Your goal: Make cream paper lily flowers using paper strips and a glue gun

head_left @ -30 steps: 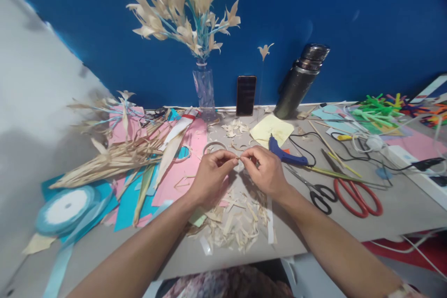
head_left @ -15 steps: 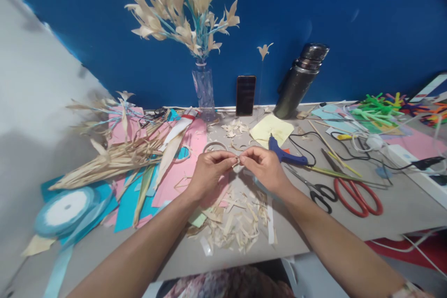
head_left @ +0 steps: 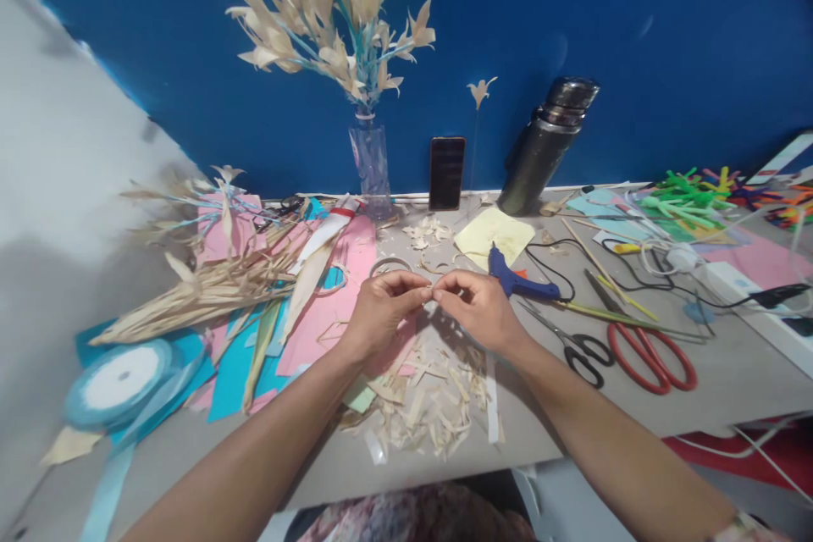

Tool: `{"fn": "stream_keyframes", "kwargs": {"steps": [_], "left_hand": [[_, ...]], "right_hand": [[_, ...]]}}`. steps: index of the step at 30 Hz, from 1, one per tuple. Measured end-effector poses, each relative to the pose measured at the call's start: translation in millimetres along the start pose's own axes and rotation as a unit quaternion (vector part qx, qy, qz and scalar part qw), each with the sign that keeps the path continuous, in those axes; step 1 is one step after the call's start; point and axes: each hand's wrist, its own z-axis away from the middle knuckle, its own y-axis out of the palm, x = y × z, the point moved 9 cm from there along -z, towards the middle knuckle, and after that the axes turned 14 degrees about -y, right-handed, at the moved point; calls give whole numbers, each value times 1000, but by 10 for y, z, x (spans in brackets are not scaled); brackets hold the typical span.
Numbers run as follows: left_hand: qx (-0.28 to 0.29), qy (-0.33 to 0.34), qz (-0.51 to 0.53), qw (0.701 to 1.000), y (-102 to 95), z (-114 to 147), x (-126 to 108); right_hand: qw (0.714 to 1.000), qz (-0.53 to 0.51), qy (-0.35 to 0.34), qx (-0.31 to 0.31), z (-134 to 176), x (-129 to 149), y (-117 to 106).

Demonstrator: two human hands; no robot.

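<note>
My left hand [head_left: 386,309] and my right hand [head_left: 473,305] meet fingertip to fingertip above the middle of the table. Thumb and forefinger are pinched on each side around a small pale husk piece, mostly covered by the fingers. Below them lies a heap of dried husk scraps [head_left: 432,415]. Just beyond my right hand a blue glue gun [head_left: 524,281] rests beside a yellow paper sheet [head_left: 492,235]. A roll of tape [head_left: 390,262] lies behind my left hand, next to pink paper [head_left: 356,250].
Husk flowers [head_left: 330,8] stand in a plastic bottle [head_left: 370,161] near a phone [head_left: 447,174] and a dark flask [head_left: 550,148]. Black-handled scissors [head_left: 588,356] and red-handled scissors [head_left: 654,360] lie right. Left are a husk bundle [head_left: 190,296] and a blue ribbon roll [head_left: 118,385].
My right fingers have turned slightly and closed in on the left fingertips, so the husk piece shows less. Everything else stays in place.
</note>
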Motion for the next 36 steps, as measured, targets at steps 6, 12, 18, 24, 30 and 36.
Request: {"fn": "stream_keyframes", "kwargs": {"steps": [6,12,18,24,30,36], "left_hand": [[6,-13,6,1000,14,10,4],[31,-53,36,997,59,20,34],[58,-113,84,988,103,22,111],[111,-163,85,977,157,28,185],[135,-172,80,972,166,24,207],[134,-170,66,974,191,52,214]], "right_hand": [[996,67,-56,-18,-5,91,-42],[996,67,-37,-41,5,61,-94],[1000,-10,-1,-8,8,-41,-31],[998,-48,-31,14,-2,8,-11],[998,-62,-20,14,1,8,-20],[996,-87,14,9,-1,13,-26]]}}
